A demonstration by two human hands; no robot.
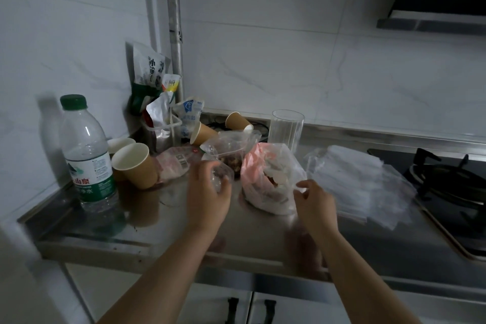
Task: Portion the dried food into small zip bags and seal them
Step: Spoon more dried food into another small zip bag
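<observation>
My left hand (207,189) grips a small clear zip bag (219,173) holding a little dark dried food, just above the steel counter (168,221). Behind it stands an open clear bag of dark dried food (231,155). A pink-and-clear plastic bag (268,179) of dried pieces lies at the middle of the counter. My right hand (314,202) is at that bag's right edge, its fingers curled and pinching the thin plastic. A stack of empty small zip bags (360,181) lies to the right.
A green-capped water bottle (88,155) stands at the left beside paper cups (134,164). More tipped cups (238,121), snack packets (150,71) and a clear glass (286,127) sit at the back. A gas hob (452,179) is at the right. Cabinet doors lie below the counter's front edge.
</observation>
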